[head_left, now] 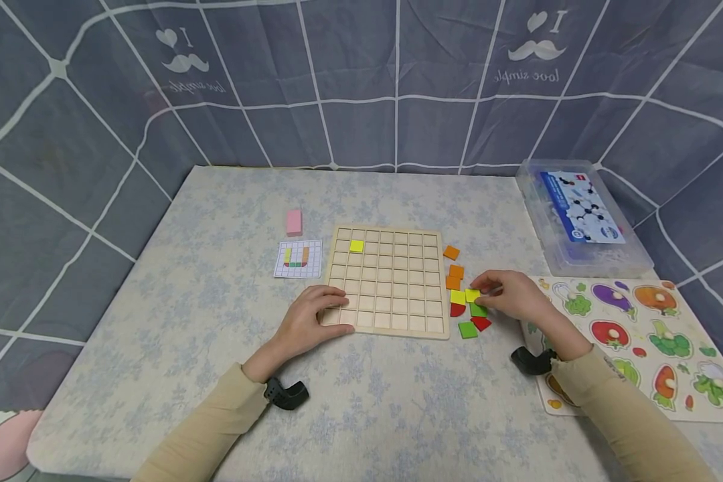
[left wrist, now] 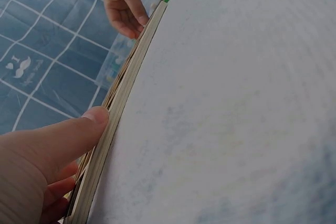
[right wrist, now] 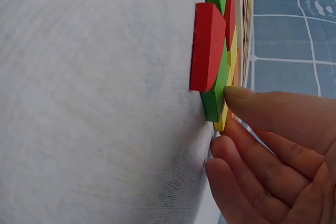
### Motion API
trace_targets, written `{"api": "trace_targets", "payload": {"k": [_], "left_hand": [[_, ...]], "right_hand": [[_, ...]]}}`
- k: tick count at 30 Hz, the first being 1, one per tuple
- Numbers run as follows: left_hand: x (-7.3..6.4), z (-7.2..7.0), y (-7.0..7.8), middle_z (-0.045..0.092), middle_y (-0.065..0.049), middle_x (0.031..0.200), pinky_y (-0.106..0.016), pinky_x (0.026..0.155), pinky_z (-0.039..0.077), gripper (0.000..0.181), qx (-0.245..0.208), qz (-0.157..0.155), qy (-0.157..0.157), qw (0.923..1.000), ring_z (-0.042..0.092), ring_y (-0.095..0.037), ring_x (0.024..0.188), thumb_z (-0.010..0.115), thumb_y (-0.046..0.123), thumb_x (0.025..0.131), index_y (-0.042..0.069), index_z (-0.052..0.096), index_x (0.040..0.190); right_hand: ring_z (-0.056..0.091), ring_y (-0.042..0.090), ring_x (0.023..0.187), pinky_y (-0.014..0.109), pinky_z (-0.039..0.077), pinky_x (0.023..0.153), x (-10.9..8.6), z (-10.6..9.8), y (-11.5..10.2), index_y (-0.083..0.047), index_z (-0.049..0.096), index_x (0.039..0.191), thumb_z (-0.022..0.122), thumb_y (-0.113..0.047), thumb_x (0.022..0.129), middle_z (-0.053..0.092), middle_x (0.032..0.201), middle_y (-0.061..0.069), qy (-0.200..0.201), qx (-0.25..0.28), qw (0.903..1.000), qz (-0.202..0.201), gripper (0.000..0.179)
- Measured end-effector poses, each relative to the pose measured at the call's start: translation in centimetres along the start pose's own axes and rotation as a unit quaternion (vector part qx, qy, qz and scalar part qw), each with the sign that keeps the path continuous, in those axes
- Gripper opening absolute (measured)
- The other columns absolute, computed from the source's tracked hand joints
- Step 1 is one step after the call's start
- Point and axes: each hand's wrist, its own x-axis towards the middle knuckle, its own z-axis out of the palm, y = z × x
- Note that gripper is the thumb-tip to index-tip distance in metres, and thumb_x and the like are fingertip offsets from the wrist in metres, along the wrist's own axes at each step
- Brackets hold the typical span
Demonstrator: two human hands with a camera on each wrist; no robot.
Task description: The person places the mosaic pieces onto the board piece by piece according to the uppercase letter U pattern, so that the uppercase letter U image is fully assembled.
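Observation:
A square wooden grid board [head_left: 391,281] lies flat on the table, one yellow tile [head_left: 357,246] in a cell at its upper left. My left hand [head_left: 307,314] grips the board's near-left corner; in the left wrist view the thumb [left wrist: 94,119] presses the board's edge [left wrist: 121,98]. Right of the board, my right hand [head_left: 512,294] pinches a yellow square tile [head_left: 472,295] at its side. Around it lie another yellow tile [head_left: 457,297], orange tiles [head_left: 452,253], green tiles [head_left: 467,330] and red rounded pieces [head_left: 480,324]. In the right wrist view, a red piece [right wrist: 207,48] partly covers a green tile [right wrist: 214,103].
Left of the board lies a pattern card [head_left: 298,259] with a coloured U shape, a pink block [head_left: 294,223] behind it. A clear plastic box [head_left: 584,207] stands at the back right. A vegetable puzzle board [head_left: 638,348] lies under the right forearm.

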Motion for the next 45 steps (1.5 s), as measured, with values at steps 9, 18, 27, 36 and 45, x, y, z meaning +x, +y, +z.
{"api": "trace_targets", "payload": {"k": [9,18,27,36,45], "left_hand": [[0.0,0.0,0.1,0.060,-0.009,0.117,-0.042,0.097,0.041,0.049,0.003,0.005,0.005,1.0000,0.051,-0.026,0.113,0.083,0.030,0.070,0.005,0.069,0.109],[-0.1,0.0,0.1,0.060,-0.008,0.118,-0.041,0.097,0.041,0.050,0.007,-0.003,0.000,1.0000,0.051,-0.024,0.114,0.083,0.031,0.070,0.005,0.069,0.111],[0.0,0.1,0.0,0.060,-0.007,0.118,-0.040,0.098,0.041,0.050,0.005,-0.007,-0.004,1.0000,0.050,-0.024,0.114,0.082,0.032,0.071,0.005,0.069,0.111],[-0.1,-0.2,0.0,0.059,-0.008,0.119,-0.039,0.098,0.041,0.050,0.008,-0.006,-0.006,0.9999,0.050,-0.024,0.115,0.082,0.033,0.072,0.006,0.068,0.111],[-0.1,-0.1,-0.1,0.059,-0.008,0.120,-0.038,0.097,0.042,0.050,0.007,0.001,-0.008,0.9999,0.051,-0.024,0.114,0.081,0.033,0.072,0.005,0.068,0.111]], "right_hand": [[0.059,0.031,0.090,0.048,0.051,0.081,0.1,0.0,-0.1,-0.002,0.067,0.104,0.069,-0.008,0.084,0.064,0.095,0.012,-0.001,-0.001,1.0000,0.007,0.021],[0.058,0.027,0.085,0.044,0.051,0.076,0.2,-0.1,-0.4,-0.002,0.065,0.103,0.071,-0.007,0.082,0.063,0.093,0.010,0.003,-0.011,0.9999,0.000,0.023],[0.053,0.021,0.074,0.033,0.047,0.065,0.6,-0.7,-0.6,-0.003,0.065,0.099,0.072,-0.006,0.080,0.060,0.084,0.005,-0.020,-0.002,0.9997,-0.015,0.020],[0.058,0.021,0.077,0.035,0.048,0.066,3.0,-2.0,-3.3,-0.005,0.067,0.098,0.068,-0.007,0.085,0.063,0.088,0.007,-0.019,-0.006,0.9980,-0.060,0.014],[0.060,0.026,0.088,0.039,0.050,0.076,6.8,-0.7,-8.3,-0.006,0.067,0.105,0.066,-0.013,0.088,0.063,0.098,0.010,-0.029,0.043,0.9955,-0.080,0.018]]}}
